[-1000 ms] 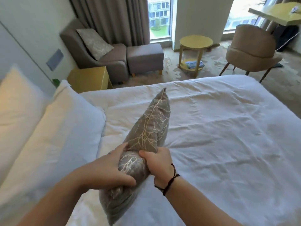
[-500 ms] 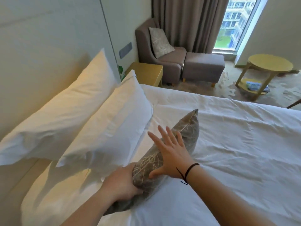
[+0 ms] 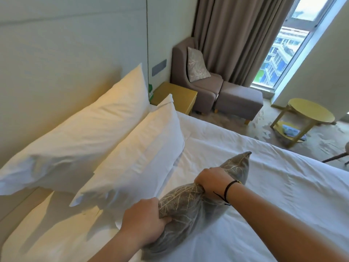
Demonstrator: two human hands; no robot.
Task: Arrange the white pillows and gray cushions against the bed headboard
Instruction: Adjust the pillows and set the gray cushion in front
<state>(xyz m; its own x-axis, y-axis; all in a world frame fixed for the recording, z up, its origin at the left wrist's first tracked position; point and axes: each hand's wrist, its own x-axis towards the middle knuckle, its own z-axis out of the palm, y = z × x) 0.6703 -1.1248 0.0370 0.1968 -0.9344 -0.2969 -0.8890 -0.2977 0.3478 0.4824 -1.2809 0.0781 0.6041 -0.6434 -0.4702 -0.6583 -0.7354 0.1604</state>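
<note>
Fingers of right hand (image 3: 213,181), flat half a second ago, now clamp cushion (image 3: 190,203) mid-edge; left hand (image 3: 145,222) grips its near end. Cushion lies on bed (image 3: 264,186) beside pillows (image 3: 132,157), ready to prop.

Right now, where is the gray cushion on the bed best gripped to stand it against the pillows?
Probably by its pinched upper edge, from above, as both hands do now: left hand near the near end, right hand at the middle. The gray cushion lies edge-up on the bed, soft enough to bunch.
</note>
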